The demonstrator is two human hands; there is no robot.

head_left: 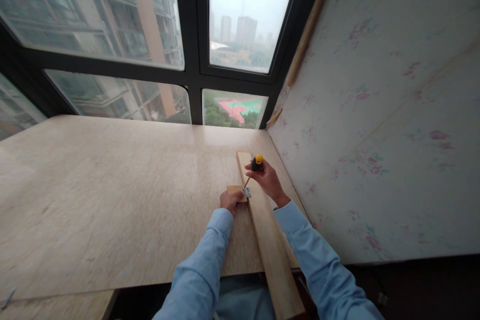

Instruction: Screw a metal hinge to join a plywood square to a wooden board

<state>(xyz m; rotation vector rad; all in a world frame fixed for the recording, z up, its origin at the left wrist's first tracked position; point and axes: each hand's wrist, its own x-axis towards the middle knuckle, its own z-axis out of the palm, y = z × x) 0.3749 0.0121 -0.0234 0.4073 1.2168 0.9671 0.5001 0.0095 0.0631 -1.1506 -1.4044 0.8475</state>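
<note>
Forearms angled inward, a person grips one screwdriver (256, 163) in the right hand (264, 178), tip at one hinge (247, 192), apparently; the left hand (231, 201) presses one small block (234, 189) at seven o'clock from the handle.

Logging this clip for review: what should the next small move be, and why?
Probably a small turn of the screwdriver, as its tip seems to be at the metal plate, the right hand grips its handle, and the left hand steadies the small wood piece beside the long board.
</note>
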